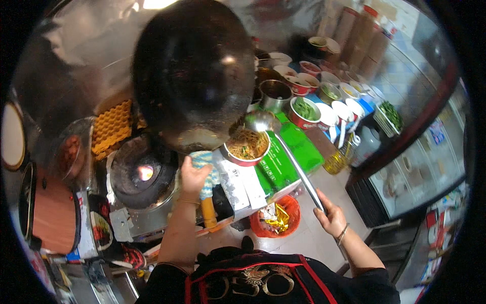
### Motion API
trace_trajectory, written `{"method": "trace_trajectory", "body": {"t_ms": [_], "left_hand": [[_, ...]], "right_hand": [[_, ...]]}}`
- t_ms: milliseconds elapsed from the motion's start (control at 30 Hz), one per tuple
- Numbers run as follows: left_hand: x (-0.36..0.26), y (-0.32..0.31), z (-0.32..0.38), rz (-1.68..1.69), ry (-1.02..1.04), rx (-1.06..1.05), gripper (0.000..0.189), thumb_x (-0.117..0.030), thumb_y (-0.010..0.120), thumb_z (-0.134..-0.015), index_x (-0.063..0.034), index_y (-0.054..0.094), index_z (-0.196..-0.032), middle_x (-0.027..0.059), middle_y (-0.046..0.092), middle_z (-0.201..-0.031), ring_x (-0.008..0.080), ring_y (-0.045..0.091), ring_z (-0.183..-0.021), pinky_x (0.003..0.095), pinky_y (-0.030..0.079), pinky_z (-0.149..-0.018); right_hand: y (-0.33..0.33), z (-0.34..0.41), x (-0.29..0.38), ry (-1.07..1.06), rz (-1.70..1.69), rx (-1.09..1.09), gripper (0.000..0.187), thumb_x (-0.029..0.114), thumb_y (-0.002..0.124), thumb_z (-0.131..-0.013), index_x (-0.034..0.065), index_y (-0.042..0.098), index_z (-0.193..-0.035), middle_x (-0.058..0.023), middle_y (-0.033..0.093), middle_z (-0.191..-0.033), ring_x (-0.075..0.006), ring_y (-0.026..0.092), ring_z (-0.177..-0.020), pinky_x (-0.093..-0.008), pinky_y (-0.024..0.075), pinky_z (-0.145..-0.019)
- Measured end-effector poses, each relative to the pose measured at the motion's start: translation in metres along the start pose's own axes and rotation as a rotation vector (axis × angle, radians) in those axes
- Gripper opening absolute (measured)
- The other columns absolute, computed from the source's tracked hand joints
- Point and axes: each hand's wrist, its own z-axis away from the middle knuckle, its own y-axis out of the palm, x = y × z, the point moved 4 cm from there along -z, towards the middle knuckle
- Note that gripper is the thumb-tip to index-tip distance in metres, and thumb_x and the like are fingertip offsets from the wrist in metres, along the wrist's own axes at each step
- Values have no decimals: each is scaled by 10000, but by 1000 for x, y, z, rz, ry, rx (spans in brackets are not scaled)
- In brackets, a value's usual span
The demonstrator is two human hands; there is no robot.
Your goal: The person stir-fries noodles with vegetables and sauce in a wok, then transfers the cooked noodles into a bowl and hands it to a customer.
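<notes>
My left hand [195, 175] grips a blue-and-white cloth [203, 161] wrapped on the wooden handle [208, 213] of a large dark wok [193, 76]. The wok is lifted and tipped steeply, its lower edge at a red-and-white paper bowl [248, 161]. Noodles with bits of greens [248, 146] fill that bowl to near its rim. In my right hand [332, 217] is the long metal handle of a ladle [298, 167]. The ladle's head [262, 121] hangs just over the bowl's far side, next to the wok; part of the noodles there is hidden.
A flame burns in the stove burner [146, 173] at left, before stacked egg trays [111, 127]. A pink cooker [55, 212] stands far left. A green box [281, 152], metal pot [276, 95], ingredient bowls and oil bottle [337, 162] are right; a red bin [275, 230] sits below.
</notes>
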Motion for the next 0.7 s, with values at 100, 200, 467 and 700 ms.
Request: {"method": "trace_trajectory", "body": {"t_ms": [100, 200, 467, 700], "left_hand": [[-21, -28, 10, 73, 34, -6, 301, 71, 528, -651, -5, 432, -926, 50, 524, -837, 110, 507, -735, 253, 425, -660], [-37, -69, 32, 83, -31, -23, 286, 23, 535, -657, -12, 436, -923, 46, 521, -832, 117, 503, -733, 256, 418, -668], [-41, -202, 108, 70, -430, -296, 313, -53, 579, -634, -15, 454, -918, 62, 519, -802, 177, 527, -710, 303, 454, -584], [13, -267, 131, 301, -520, -410, 470, -31, 594, -614, -5, 402, -1042, 133, 490, -877, 247, 536, -698, 359, 474, -560]], "right_hand": [[18, 2, 38, 310, -601, 117, 484, 133, 497, -786, 117, 295, -1226, -12, 420, -508, -90, 385, -352, -216, 326, -333], [42, 12, 77, 518, -1148, 193, 456, 167, 491, -803, 157, 292, -1213, 23, 332, -462, -59, 311, -303, -188, 260, -272], [82, 13, 118, 541, -1509, 133, 346, 122, 414, -817, 146, 354, -1157, 15, 349, -510, -46, 309, -321, -156, 261, -258], [81, -55, 147, 443, -1252, 66, 148, 110, 435, -793, 70, 431, -936, -34, 437, -603, -57, 354, -346, -165, 291, -255]]}}
